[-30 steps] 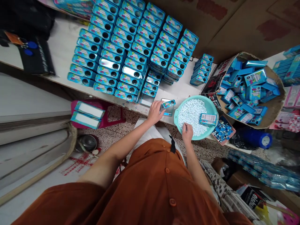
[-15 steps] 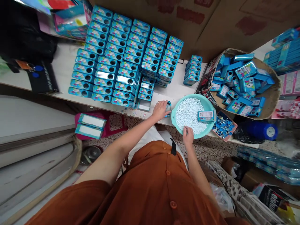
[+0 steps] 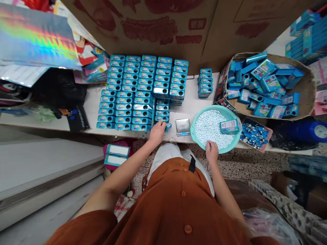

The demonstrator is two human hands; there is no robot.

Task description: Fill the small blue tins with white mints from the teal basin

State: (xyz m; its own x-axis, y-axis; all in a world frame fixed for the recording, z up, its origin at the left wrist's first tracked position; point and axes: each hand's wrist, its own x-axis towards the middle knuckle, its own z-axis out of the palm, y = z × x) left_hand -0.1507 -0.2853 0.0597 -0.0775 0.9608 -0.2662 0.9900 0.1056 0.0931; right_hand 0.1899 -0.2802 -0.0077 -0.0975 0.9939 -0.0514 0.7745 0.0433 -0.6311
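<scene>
Left hand [image 3: 157, 132] has swung from the scale [image 3: 183, 126] toward nine o'clock, gripping a tin [image 3: 168, 127] at six o'clock of the short row [image 3: 162, 108]: seemingly placing, which calls for squaring up. Right hand [image 3: 212, 152], over the bowl [image 3: 193, 132] at six o'clock: grip unclear.

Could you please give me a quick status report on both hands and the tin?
Left grip holding blue tin beside tin rows. Right grip at teal bowl's near edge, contents unclear. Nothing visibly in the way.
</scene>
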